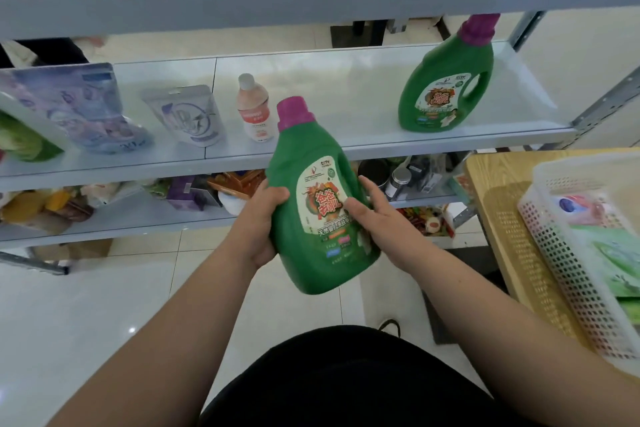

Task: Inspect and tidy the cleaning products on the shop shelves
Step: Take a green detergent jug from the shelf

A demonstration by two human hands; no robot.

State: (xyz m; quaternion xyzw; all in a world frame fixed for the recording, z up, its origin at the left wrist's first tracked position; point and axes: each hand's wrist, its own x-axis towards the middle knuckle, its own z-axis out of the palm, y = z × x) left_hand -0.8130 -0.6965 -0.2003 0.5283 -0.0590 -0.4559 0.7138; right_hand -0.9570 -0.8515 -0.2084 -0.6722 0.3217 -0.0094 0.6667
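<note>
Left hand (265, 222) is wrapping the green bottle (304, 163), right hand (381, 222) is clasping its handle side, thumb on label; it is tilting midair before the middle shelf (346, 97). Risk: slipping, or bumping the 2nd bottle (446, 87) when reshelving

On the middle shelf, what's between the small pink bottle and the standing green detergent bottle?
Nothing: the head view shows bare shelf there. The cap of the held bottle only overlaps it from in front.
</note>
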